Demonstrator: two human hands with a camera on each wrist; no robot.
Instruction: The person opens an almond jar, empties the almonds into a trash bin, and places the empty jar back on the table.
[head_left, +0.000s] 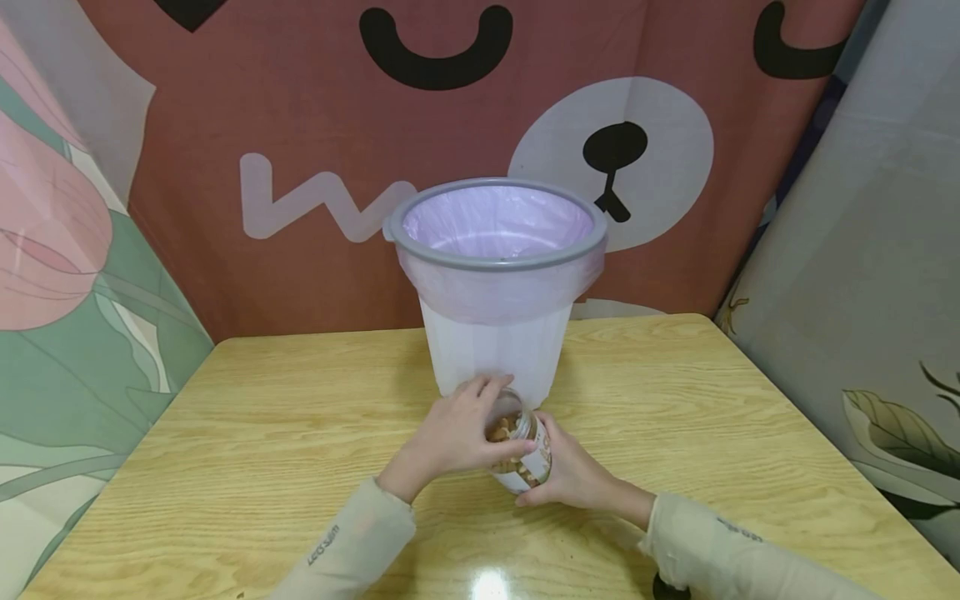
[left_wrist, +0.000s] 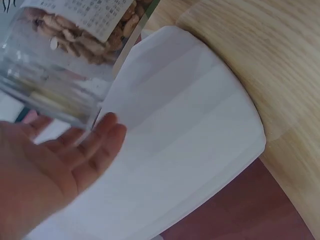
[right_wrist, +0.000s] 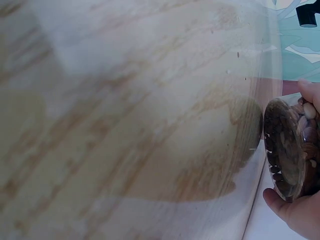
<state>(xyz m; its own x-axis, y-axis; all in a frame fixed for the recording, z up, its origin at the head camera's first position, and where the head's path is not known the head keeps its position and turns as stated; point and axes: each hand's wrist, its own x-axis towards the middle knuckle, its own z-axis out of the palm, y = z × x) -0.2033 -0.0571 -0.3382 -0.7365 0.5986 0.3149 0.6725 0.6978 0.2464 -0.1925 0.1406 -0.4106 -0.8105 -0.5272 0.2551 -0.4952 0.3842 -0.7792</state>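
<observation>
A clear jar of nuts (head_left: 538, 457) with a pale label is tilted over the table in front of the bin. My right hand (head_left: 576, 473) grips it around the side, thumb and fingers on opposite sides. In the right wrist view, the jar's round base (right_wrist: 285, 145) faces the camera and brown nuts show through it. My left hand (head_left: 450, 429) is at the jar's mouth, its fingers spread and loosely bent. The left wrist view has the left fingertips (left_wrist: 111, 120) right by the jar's clear mouth end, while the nuts (left_wrist: 75, 40) lie further back inside.
A white bin (head_left: 491, 333) with a grey rim and a pinkish liner stands just beyond the hands. It is on a light wood table (head_left: 300, 417). Printed cloths (head_left: 300, 83) hang behind and at both sides. A small black object (head_left: 670, 588) lies by the right sleeve.
</observation>
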